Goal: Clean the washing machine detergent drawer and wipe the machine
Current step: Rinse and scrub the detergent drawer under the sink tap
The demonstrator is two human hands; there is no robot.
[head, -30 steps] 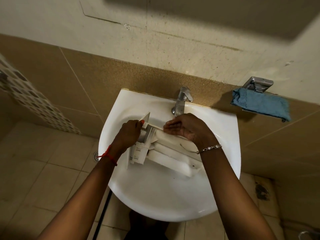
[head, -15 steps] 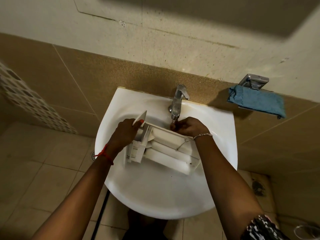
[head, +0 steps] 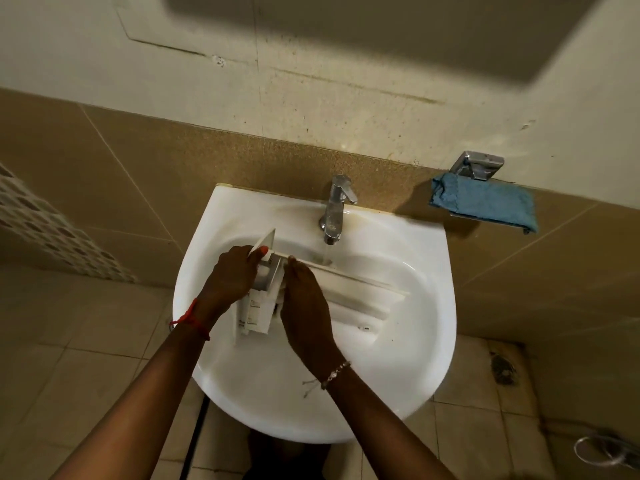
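Detergent drawer (head: 346, 299) first: it lies across the bowl of the white sink (head: 311, 410), front panel towards the person's left and long body running to the right, with its far wall under the thin stream of water (head: 327, 252) from the tap (head: 334, 209). From where I stand it looks like light, stiff moulded plastic with thin walls. I judge it easy to lift, but slippery now that it is wet, and perhaps soapy too. The thin white flap sticking up at the front end looks like the part most likely to snap if it is twisted. The safest hold seems to be the thick front panel, and that is where the left hand (head: 232, 275) grips it, fingers curled round the end and thumb on top. The right hand (head: 304, 306) lies on the drawer just beside it, fingers fairly straight and close together, pointing at the far wall. Whether anything is tucked under its palm I cannot tell. By count I see one drawer with at least two long channels showing, one sink, one tap, two hands, and one blue cloth (head: 485, 206) draped on a single metal holder (head: 478, 166) on the wall, well apart from the drawer.
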